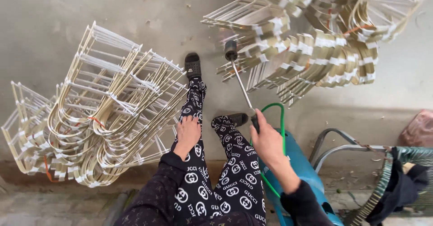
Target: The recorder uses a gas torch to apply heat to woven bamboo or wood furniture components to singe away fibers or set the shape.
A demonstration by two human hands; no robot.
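I'm gripping torch (239, 79) by its handle in my right hand (267, 140) | stiff, light, hot-tipped | left hand (187, 133) lying open on my knee | flame licking bent frames (311, 50)

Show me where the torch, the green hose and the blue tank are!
torch (240, 82), head view, on the middle of its metal rod.
green hose (282, 117), head view, on the top of its loop beside the right hand.
blue tank (303, 169), head view, on its bare side under the right forearm.
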